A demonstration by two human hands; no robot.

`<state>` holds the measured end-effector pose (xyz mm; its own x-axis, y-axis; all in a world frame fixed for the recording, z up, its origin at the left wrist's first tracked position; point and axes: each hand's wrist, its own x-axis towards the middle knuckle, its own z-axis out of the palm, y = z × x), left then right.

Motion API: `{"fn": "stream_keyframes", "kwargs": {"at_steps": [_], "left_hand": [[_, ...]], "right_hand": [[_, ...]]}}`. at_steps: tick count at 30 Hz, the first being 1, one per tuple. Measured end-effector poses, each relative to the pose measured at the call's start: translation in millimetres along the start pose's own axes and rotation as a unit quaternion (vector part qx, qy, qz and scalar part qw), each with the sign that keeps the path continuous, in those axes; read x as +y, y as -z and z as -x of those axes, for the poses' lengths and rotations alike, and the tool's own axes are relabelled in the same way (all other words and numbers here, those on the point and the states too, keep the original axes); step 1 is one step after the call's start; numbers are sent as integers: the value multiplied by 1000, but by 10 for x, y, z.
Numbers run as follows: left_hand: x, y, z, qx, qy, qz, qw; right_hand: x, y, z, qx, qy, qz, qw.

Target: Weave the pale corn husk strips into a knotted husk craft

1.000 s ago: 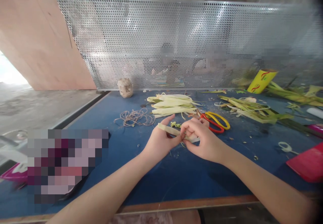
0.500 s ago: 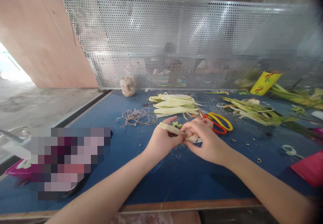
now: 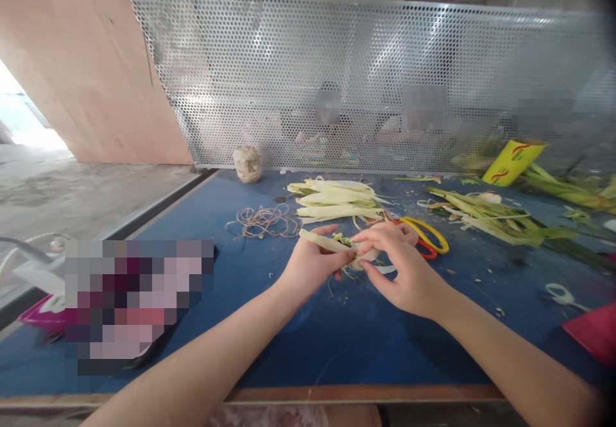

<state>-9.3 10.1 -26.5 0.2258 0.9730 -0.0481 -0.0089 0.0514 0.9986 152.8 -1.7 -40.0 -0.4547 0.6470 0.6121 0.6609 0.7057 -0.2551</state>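
My left hand [image 3: 310, 261] is closed, thumb against fingers, on a pale corn husk strip [image 3: 321, 241] that sticks out past its index finger. From the right, my right hand [image 3: 402, 266] pinches the same small husk piece near its middle, fingertips close to my left thumb. A green frilly bit [image 3: 342, 239] shows between the hands; what lies under the fingers is hidden. Just beyond is a pile of pale corn husks [image 3: 337, 201]. Scissors with red and yellow handles [image 3: 444, 243] lie by my right hand, partly covered by it.
A tangle of twine [image 3: 262, 223] lies left of the husks, with a whitish roll [image 3: 247, 164] behind. Greener husks [image 3: 486, 215] and a yellow tube [image 3: 514, 162] are at right. A perforated metal screen [image 3: 289, 48] bounds the blue table's [image 3: 375, 350] far edge. A blurred-out item sits left.
The view has shifted slightly. My right hand has moved a little away from my left, and more of the husk piece and the green bit shows between them.
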Motion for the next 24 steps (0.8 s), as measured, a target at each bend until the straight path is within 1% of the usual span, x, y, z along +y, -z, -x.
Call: {"fn": "stream_keyframes", "kwargs": {"at_steps": [3,6,12,18,21,23,24], "left_hand": [[-9,7,-6,1,-5,2,1000],[-14,14,-9,2,-4,10,1000],[-13,23,-19,-2,10,29,1000],[-40,34,-39,-11,25,54,998],[-55,34,-41,-16,33,89,995],[-55,29,-42,-10,48,129,990],[-53,26,-43,-6,55,149,987]], "right_hand": [[2,14,-12,18,11,19,1000],[18,21,-22,36,20,14,999],[39,32,-39,34,22,-4,999],[22,26,-50,59,24,-3,998],[13,17,-47,56,32,-7,998],[9,21,-38,81,42,9,996],[7,25,-33,109,52,28,992]]}}
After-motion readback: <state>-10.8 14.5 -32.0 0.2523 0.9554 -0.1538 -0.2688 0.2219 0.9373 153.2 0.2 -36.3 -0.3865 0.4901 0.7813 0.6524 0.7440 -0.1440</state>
